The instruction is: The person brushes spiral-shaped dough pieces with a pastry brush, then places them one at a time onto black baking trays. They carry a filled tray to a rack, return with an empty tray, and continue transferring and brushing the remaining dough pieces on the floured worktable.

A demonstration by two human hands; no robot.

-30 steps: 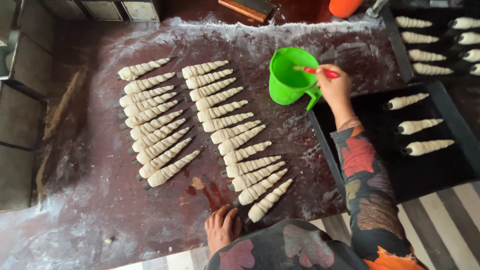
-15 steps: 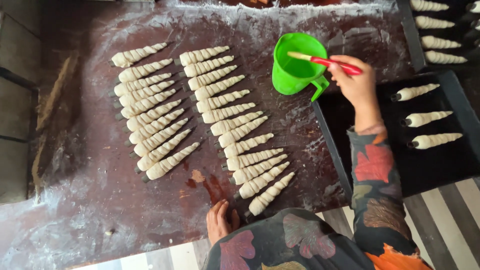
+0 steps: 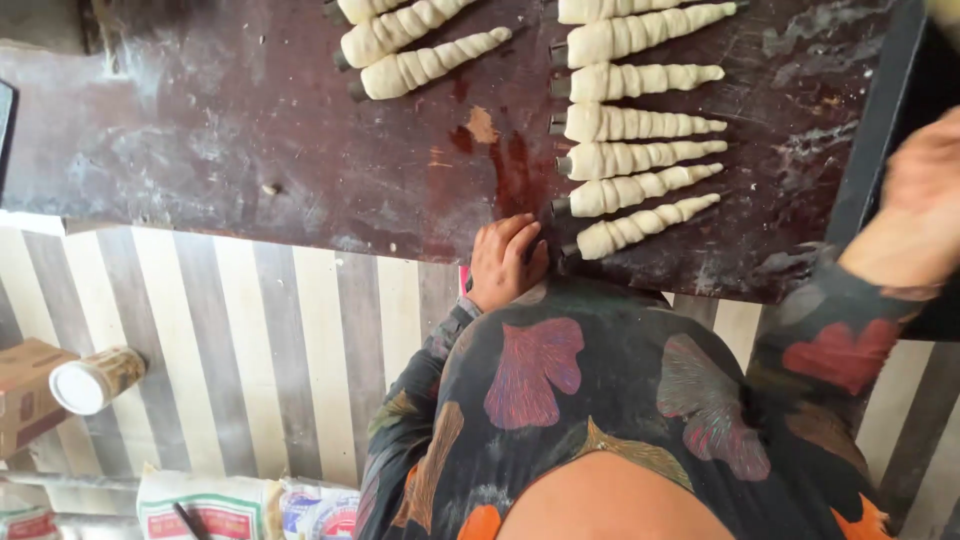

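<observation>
Spiral dough cones [image 3: 640, 125] wrapped on metal moulds lie in a column on the dark, floured table [image 3: 250, 150], and more dough cones [image 3: 420, 45] reach in at the top. My left hand [image 3: 505, 262] rests flat on the table's near edge, fingers apart, holding nothing, just left of the nearest cone [image 3: 640, 225]. At the right edge my right hand [image 3: 925, 190] is raised and blurred; I cannot make out anything in it. My patterned sleeves and lap fill the lower middle.
The rim of a black baking tray [image 3: 880, 120] runs along the table's right side. Below the table is a striped floor [image 3: 280, 350]. A cardboard box [image 3: 25, 395], a white-lidded jar [image 3: 95, 380] and printed sacks [image 3: 240, 510] lie at lower left.
The view has tipped down towards my lap and the floor. The green jug and red brush have left the picture. My right hand has come back from the jug; my left hand stays put.
</observation>
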